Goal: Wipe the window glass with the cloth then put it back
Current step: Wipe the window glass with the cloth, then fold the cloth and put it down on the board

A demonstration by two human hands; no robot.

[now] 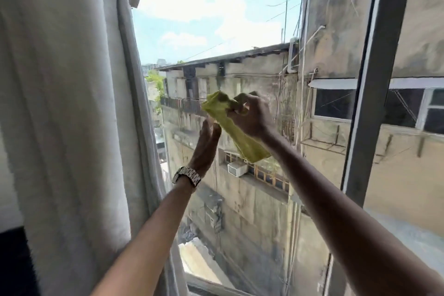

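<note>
One yellow-green cloth [230, 127] (crumpled, hanging) in right hand [249, 118]

Window glass [240, 31] stood upright w/ gray frame [370, 94] at right; nothing visibly rested on it.

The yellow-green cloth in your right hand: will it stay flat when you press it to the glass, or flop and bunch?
The cloth looks floppy: its free end hangs limp below the right hand. It probably bunches, since it is already crumpled in the grip. It seems light, held by fingertips; the open left hand could spread it.
</note>
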